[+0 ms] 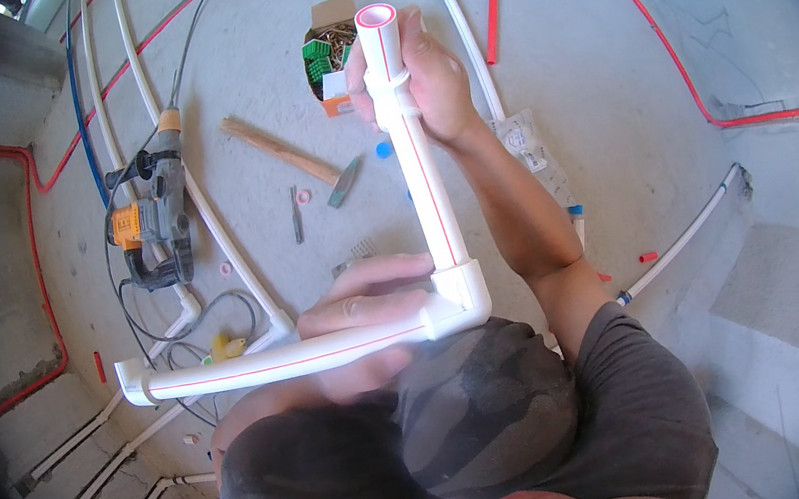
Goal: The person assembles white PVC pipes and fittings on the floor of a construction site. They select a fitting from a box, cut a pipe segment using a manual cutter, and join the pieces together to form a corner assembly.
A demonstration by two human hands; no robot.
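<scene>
A white plastic pipe assembly with red stripes is held up over my knees. Its long arm [271,367] runs leftward from an elbow fitting [464,294] to a second elbow [131,383]. From the corner elbow the other pipe length [427,185] rises to a collared fitting [391,95], with a short open-ended stub [378,40] beyond it. My left hand [369,306] grips the long arm near the corner, slightly blurred. Around the collared fitting and stub is my right hand [439,78], its fingers partly hidden behind the pipe.
On the concrete floor lie a hammer [288,154], a chisel-like bit [296,216] and an orange-grey rotary hammer drill [160,213] with its cable. A cardboard box [332,12] holds fasteners and green plugs. White pipes [223,235] and red conduit [677,61] cross the floor.
</scene>
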